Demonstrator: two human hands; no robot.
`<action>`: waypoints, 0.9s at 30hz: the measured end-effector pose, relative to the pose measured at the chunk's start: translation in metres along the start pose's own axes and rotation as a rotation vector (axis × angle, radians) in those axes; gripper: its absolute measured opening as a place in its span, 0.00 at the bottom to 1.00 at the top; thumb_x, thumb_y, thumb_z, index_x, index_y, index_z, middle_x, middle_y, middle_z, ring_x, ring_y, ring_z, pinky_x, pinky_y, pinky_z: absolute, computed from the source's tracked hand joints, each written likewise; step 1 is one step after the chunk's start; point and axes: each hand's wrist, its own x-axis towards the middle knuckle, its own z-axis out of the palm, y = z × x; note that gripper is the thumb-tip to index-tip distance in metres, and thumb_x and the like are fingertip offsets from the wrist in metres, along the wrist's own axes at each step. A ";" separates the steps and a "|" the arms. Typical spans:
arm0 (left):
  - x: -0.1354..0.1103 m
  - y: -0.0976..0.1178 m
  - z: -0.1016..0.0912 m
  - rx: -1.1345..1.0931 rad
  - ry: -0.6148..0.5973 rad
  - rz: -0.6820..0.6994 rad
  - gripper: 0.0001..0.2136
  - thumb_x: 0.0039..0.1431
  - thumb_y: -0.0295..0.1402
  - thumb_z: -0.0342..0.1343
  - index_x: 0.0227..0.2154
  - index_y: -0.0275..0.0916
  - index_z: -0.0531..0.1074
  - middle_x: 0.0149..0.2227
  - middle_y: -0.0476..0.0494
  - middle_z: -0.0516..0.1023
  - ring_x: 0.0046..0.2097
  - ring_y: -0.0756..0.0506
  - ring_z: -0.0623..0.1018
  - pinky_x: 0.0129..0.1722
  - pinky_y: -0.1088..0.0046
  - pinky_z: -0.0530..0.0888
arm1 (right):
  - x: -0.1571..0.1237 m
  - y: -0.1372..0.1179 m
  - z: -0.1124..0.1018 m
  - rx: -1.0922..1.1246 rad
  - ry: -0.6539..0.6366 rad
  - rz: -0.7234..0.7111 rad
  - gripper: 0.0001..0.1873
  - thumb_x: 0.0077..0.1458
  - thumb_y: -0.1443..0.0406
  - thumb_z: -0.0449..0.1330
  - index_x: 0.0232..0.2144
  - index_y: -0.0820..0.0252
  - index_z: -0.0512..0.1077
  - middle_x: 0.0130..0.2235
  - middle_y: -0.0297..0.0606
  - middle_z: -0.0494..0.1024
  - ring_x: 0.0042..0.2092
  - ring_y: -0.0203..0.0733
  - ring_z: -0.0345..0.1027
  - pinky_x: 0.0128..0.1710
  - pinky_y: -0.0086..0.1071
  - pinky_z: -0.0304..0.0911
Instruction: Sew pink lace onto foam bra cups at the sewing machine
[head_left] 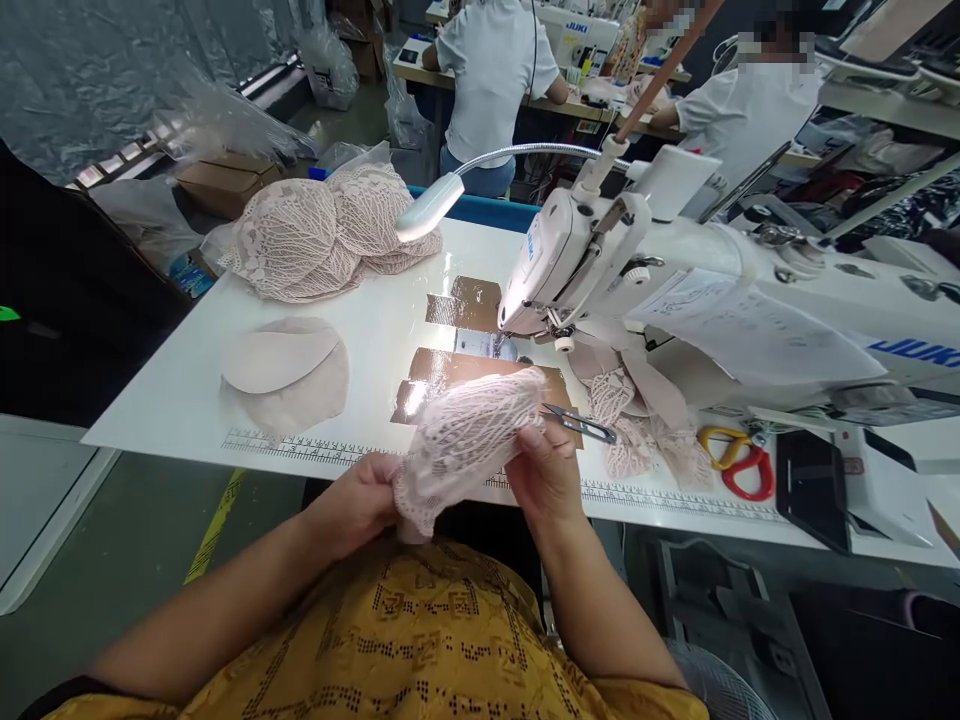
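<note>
While the left hand [358, 503] pinches the lace cup [469, 440] by its lower edge, the right hand [546, 470] pinches its top plus snips [581, 425], seemingly to stretch it, just before the sewing machine [600, 260].

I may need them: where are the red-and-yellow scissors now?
Head view: the scissors lie on the white table, right of the right hand, between the loose lace pieces and a black phone, below the sewing machine.
</note>
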 end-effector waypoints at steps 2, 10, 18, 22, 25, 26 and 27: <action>-0.012 0.014 -0.015 0.239 -0.159 0.057 0.10 0.55 0.25 0.58 0.19 0.36 0.75 0.22 0.44 0.77 0.26 0.48 0.75 0.30 0.73 0.73 | 0.002 -0.006 -0.006 -0.044 -0.004 -0.026 0.18 0.37 0.48 0.71 0.22 0.54 0.77 0.24 0.35 0.77 0.29 0.43 0.69 0.33 0.40 0.68; -0.009 0.066 -0.012 0.865 0.091 0.341 0.29 0.48 0.36 0.68 0.55 0.41 0.69 0.51 0.40 0.74 0.54 0.38 0.72 0.55 0.65 0.70 | -0.008 -0.011 0.012 -0.382 -0.657 0.012 0.11 0.54 0.56 0.64 0.26 0.57 0.76 0.28 0.33 0.75 0.31 0.38 0.68 0.33 0.32 0.65; 0.010 0.048 -0.003 0.845 -0.061 0.225 0.12 0.58 0.38 0.59 0.38 0.34 0.74 0.33 0.47 0.73 0.33 0.48 0.72 0.32 0.75 0.69 | -0.009 -0.010 0.022 -0.623 -0.463 -0.154 0.06 0.53 0.61 0.65 0.29 0.56 0.75 0.32 0.33 0.78 0.31 0.36 0.68 0.32 0.30 0.64; 0.012 0.050 -0.001 0.883 -0.092 0.231 0.11 0.59 0.38 0.57 0.39 0.35 0.74 0.33 0.48 0.73 0.34 0.48 0.71 0.34 0.75 0.68 | -0.007 -0.011 0.026 -0.639 -0.397 -0.233 0.07 0.54 0.64 0.64 0.25 0.57 0.73 0.33 0.34 0.78 0.31 0.35 0.69 0.32 0.30 0.64; 0.012 0.051 -0.003 0.854 -0.060 0.229 0.12 0.58 0.40 0.59 0.38 0.35 0.74 0.32 0.49 0.72 0.33 0.49 0.70 0.32 0.76 0.67 | -0.005 -0.011 0.027 -0.655 -0.344 -0.252 0.08 0.53 0.64 0.64 0.23 0.57 0.72 0.31 0.33 0.78 0.29 0.33 0.68 0.31 0.29 0.64; 0.012 0.052 -0.004 0.841 -0.053 0.231 0.13 0.59 0.40 0.59 0.39 0.35 0.74 0.33 0.48 0.72 0.33 0.49 0.70 0.32 0.77 0.67 | -0.005 -0.011 0.027 -0.659 -0.330 -0.260 0.08 0.53 0.64 0.64 0.23 0.57 0.72 0.31 0.33 0.78 0.29 0.33 0.67 0.31 0.29 0.64; 0.013 0.052 -0.004 0.831 -0.049 0.234 0.13 0.59 0.40 0.58 0.40 0.36 0.74 0.33 0.48 0.73 0.34 0.49 0.70 0.32 0.77 0.67 | -0.004 -0.011 0.027 -0.663 -0.318 -0.268 0.08 0.53 0.64 0.64 0.23 0.57 0.72 0.30 0.33 0.78 0.28 0.33 0.67 0.30 0.29 0.63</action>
